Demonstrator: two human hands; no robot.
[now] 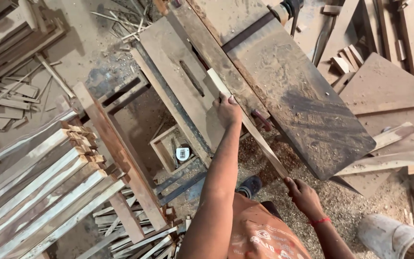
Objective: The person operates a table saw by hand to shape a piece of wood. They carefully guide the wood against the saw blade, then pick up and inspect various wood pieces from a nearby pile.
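Note:
A long pale wooden strip [255,132] lies slanted along the saw table [178,57], its far end next to the blade slot [191,78]. My left hand [227,109] presses down on the strip near its far end, fingers closed over it. My right hand [302,193], with a red thread on the wrist, grips the strip's near end, which hangs off the table toward me. A wooden fence plank [216,52] runs along the strip's right side.
A sawdust-covered metal machine table [307,110] lies to the right. Stacked wooden strips [34,192] fill the left. A tape measure [183,152] sits in a small wooden box under the table. A pale bucket [394,237] stands at the bottom right. Offcuts and planks [389,86] cover the floor.

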